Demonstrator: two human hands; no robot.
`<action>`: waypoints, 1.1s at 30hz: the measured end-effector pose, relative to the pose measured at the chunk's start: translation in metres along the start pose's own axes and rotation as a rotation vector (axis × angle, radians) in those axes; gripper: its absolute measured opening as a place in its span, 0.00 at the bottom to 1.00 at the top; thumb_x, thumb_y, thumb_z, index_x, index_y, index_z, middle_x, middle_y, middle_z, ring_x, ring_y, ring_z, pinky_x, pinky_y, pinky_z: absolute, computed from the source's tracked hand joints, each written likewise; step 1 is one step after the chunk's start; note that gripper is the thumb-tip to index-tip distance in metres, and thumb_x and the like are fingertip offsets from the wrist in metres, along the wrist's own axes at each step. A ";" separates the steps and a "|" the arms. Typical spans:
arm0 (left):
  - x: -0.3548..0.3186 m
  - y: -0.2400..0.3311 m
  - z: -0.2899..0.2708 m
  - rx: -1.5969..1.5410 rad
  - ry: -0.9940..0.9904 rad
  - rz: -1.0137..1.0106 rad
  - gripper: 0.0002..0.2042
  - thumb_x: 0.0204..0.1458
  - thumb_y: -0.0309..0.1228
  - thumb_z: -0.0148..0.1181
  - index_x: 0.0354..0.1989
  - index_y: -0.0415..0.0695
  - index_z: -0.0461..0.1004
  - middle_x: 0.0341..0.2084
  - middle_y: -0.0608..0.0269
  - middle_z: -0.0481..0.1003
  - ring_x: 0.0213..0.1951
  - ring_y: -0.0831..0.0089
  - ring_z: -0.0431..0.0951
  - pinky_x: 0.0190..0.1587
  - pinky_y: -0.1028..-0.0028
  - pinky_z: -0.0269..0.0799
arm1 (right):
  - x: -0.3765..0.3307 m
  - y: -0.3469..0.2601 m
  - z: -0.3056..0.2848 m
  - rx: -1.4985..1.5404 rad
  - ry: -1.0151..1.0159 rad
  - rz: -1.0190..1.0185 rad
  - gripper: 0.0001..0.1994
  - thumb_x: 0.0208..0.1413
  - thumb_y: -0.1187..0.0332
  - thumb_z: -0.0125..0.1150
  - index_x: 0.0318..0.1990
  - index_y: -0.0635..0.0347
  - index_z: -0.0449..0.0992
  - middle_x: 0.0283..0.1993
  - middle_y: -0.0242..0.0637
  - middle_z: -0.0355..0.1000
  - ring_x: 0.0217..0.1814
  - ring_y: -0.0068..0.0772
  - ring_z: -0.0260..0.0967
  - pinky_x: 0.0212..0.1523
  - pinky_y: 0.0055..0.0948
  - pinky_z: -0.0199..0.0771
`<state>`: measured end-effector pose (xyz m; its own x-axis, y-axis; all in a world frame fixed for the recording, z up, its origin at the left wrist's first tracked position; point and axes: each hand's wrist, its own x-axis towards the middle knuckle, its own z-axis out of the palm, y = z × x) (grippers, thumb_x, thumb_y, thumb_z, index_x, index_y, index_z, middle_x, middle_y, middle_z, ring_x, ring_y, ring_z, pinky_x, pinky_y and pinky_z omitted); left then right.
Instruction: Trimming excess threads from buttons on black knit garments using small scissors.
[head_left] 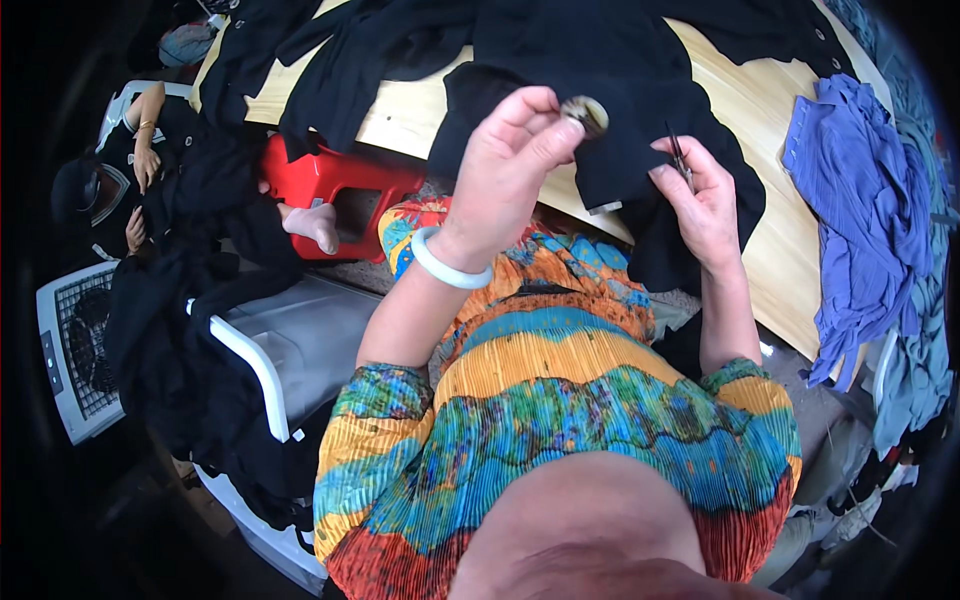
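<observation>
My left hand is raised over the table's near edge, thumb and fingers pinching a round, shiny, brown-and-cream piece that looks like a large button. My right hand is closed on a slim dark pointed tool, which looks like small thread snips. Its points aim up and away from me. Beneath and between both hands lies a black garment, draped from the table down toward my lap. A small pale tag-like bit shows at its lower edge.
More black garments lie across the wooden table. A purple garment hangs over its right side. To the left are a red plastic stool, a grey chair heaped with black cloth, a fan-like grille and a seated person.
</observation>
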<state>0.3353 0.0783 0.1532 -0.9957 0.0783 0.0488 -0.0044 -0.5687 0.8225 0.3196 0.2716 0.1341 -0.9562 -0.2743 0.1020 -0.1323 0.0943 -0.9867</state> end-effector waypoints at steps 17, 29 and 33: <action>-0.004 0.006 0.027 0.140 -0.235 0.002 0.10 0.48 0.23 0.56 0.38 0.37 0.67 0.32 0.65 0.72 0.35 0.82 0.70 0.41 0.80 0.66 | 0.033 -0.069 -0.021 0.066 0.160 -0.212 0.11 0.50 0.73 0.55 0.41 0.65 0.70 0.34 0.27 0.68 0.37 0.15 0.64 0.42 0.14 0.61; -0.006 -0.015 -0.002 -0.612 -0.094 -0.403 0.12 0.56 0.33 0.42 0.44 0.43 0.69 0.43 0.62 0.70 0.47 0.69 0.68 0.51 0.66 0.63 | 0.055 -0.017 -0.005 0.007 0.038 -0.178 0.09 0.51 0.68 0.56 0.36 0.64 0.71 0.28 0.24 0.67 0.31 0.10 0.61 0.34 0.13 0.62; -0.008 -0.009 -0.005 -0.645 -0.107 -0.397 0.15 0.55 0.35 0.43 0.48 0.44 0.67 0.47 0.60 0.68 0.52 0.66 0.65 0.54 0.65 0.59 | 0.039 -0.029 -0.004 0.019 0.172 -0.255 0.09 0.51 0.73 0.55 0.39 0.66 0.71 0.33 0.30 0.70 0.37 0.17 0.66 0.40 0.16 0.65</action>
<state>0.3429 0.0790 0.1426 -0.8939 0.4371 -0.0998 -0.4460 -0.8440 0.2978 0.2857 0.2618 0.1672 -0.9231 -0.1206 0.3651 -0.3704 0.0244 -0.9285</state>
